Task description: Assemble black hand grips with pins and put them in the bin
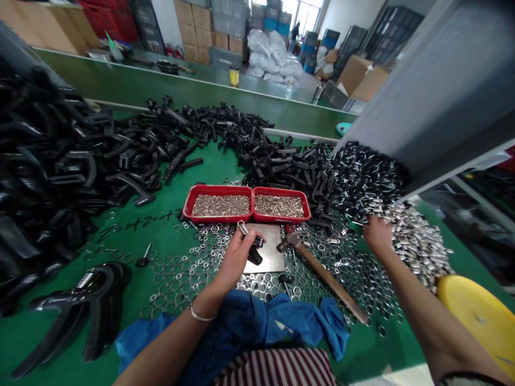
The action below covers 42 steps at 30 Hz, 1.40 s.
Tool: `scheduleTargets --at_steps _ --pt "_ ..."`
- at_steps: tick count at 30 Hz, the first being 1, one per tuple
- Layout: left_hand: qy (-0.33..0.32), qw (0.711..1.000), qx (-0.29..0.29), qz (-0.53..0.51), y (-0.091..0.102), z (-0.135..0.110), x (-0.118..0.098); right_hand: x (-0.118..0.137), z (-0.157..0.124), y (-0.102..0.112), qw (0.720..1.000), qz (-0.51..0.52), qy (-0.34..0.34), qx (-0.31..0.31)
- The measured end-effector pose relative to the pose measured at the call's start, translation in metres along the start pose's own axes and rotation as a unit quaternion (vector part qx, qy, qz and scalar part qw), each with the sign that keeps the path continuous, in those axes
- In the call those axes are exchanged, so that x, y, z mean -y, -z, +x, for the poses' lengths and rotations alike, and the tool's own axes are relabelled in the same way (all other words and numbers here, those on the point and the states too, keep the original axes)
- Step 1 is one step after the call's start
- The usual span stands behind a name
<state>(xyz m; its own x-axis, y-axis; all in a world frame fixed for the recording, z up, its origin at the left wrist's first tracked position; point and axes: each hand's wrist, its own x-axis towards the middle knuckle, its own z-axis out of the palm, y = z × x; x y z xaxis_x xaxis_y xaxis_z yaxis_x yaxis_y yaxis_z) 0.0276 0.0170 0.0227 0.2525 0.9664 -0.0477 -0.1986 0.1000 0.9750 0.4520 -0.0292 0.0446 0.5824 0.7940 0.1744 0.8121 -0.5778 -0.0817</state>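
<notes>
Gripping spring [242, 228], left hand [239, 258] by red trays [217, 189] of pins [220, 205]; right hand [377, 235] grip unclear.

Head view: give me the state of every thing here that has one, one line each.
left hand, gripping a black plastic part and a coiled metal spring
right hand, fingers down on a heap of silver metal sleeves
claw hammer, lying on loose steel washers
red divided tray, both compartments filled with small metal pins
steel plate, lying flat on the green workbench
blue cloth, crumpled
</notes>
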Motion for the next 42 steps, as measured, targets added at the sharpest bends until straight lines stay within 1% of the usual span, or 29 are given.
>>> scheduleTargets --at_steps 2,4,6,8,9,10,11,12,13,14,16,17,19,20,22,25,29,31,32,33,34,36,37,38,40,41,42 --pt "0.014 1.0 0.011 -0.01 -0.002 -0.002 0.003 -0.018 0.014 -0.006 0.999 -0.02 -0.013 0.023" --pt "0.021 0.999 0.013 -0.034 -0.003 -0.002 0.004 -0.028 0.021 -0.009 0.998 -0.028 -0.014 0.047" --pt "0.03 0.997 0.004 -0.075 -0.004 -0.001 0.004 -0.031 0.023 -0.006 0.998 -0.035 -0.02 0.054" --pt "0.042 0.993 -0.009 -0.113 -0.003 0.002 0.004 -0.023 0.015 0.003 0.999 -0.029 -0.003 0.031" --pt "0.047 0.991 -0.013 -0.125 -0.003 0.003 0.003 -0.013 0.005 0.009 1.0 -0.007 0.021 0.016" --pt "0.05 0.99 -0.015 -0.131 -0.004 0.004 0.003 0.001 -0.009 0.016 0.997 0.039 0.062 0.002" --pt "0.051 0.989 -0.015 -0.136 -0.004 0.004 0.002 0.02 -0.026 0.023 0.989 0.108 0.101 0.004" --pt "0.05 0.989 -0.013 -0.138 -0.005 0.004 0.002 0.043 -0.046 0.029 0.974 0.187 0.124 0.023" --pt "0.049 0.989 -0.009 -0.14 -0.006 0.003 0.002 0.068 -0.068 0.034 0.952 0.266 0.14 0.054" --pt "0.049 0.989 -0.007 -0.139 -0.007 0.002 0.001 0.093 -0.089 0.038 0.927 0.339 0.148 0.064" --pt "0.047 0.991 -0.006 -0.128 -0.008 -0.001 0.001 0.14 -0.124 0.04 0.896 0.404 0.165 0.087" --pt "0.047 0.992 -0.005 -0.119 -0.009 -0.002 0.002 0.159 -0.137 0.04 0.879 0.429 0.181 0.102" --pt "0.05 0.994 0.008 -0.099 -0.009 -0.005 0.002 0.185 -0.153 0.036 0.862 0.438 0.225 0.121" --pt "0.05 0.995 0.018 -0.089 -0.009 -0.006 0.002 0.192 -0.157 0.034 0.86 0.426 0.252 0.122" --pt "0.049 0.995 0.039 -0.073 -0.008 -0.007 0.001 0.198 -0.16 0.029 0.865 0.381 0.305 0.116" --pt "0.044 0.997 0.039 -0.054 -0.005 -0.007 -0.003 0.194 -0.161 0.023 0.861 0.331 0.37 0.112" --pt "0.041 0.997 0.061 0.019 -0.003 -0.008 -0.01 0.187 -0.157 0.018 0.843 0.343 0.404 0.096" --pt "0.015 0.996 0.069 0.063 -0.002 -0.008 -0.013 0.188 -0.154 0.017 0.826 0.362 0.418 0.106" --pt "-0.005 0.994 0.068 0.084 -0.002 -0.008 -0.015 0.19 -0.153 0.018 0.821 0.381 0.407 0.125" --pt "-0.027 0.992 0.066 0.106 -0.001 -0.008 -0.016 0.194 -0.153 0.019 0.815 0.408 0.379 0.159" --pt "-0.046 0.989 0.063 0.13 -0.001 -0.008 -0.016 0.198 -0.154 0.02 0.806 0.443 0.332 0.21" --pt "-0.071 0.98 0.057 0.176 0.001 -0.006 -0.016 0.209 -0.157 0.025 0.769 0.505 0.224 0.323" --pt "-0.078 0.977 0.052 0.193 0.002 -0.005 -0.015 0.215 -0.159 0.028 0.751 0.519 0.187 0.362" --pt "-0.084 0.974 0.048 0.204 0.004 -0.004 -0.015 0.219 -0.161 0.031 0.746 0.523 0.167 0.377" --pt "-0.1 0.971 0.05 0.21 0.007 -0.002 -0.016 0.226 -0.164 0.036 0.756 0.515 0.156 0.372" --pt "-0.113 0.97 0.059 0.206 0.009 -0.002 -0.017 0.227 -0.165 0.037 0.75 0.516 0.15 0.386" --pt "-0.127 0.968 0.074 0.202 0.011 -0.002 -0.018 0.228 -0.166 0.038 0.726 0.521 0.139 0.426"
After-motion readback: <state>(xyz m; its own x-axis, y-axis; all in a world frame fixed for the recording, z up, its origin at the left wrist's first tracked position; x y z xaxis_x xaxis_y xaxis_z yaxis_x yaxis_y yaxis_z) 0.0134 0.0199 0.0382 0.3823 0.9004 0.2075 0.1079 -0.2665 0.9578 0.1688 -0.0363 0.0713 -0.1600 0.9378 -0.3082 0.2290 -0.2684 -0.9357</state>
